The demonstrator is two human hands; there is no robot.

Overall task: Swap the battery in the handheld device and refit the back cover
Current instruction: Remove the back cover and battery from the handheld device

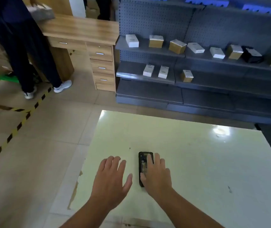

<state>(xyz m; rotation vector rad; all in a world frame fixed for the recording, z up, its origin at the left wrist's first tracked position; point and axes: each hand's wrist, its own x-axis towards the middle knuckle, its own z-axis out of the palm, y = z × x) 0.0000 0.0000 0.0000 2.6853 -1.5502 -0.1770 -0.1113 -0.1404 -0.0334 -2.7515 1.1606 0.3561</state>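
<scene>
Both my hands are over the pale table (pixel 197 162): left hand (pixel 111 180) spread, holding nothing; right hand (pixel 157 176) flat on the black device (pixel 142 163), fingers loose, not clamped. No writing is legible on it.

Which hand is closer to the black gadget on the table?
Right. The right hand lies on the black gadget, fingers touching it. The left hand hovers beside it, apart.
</scene>
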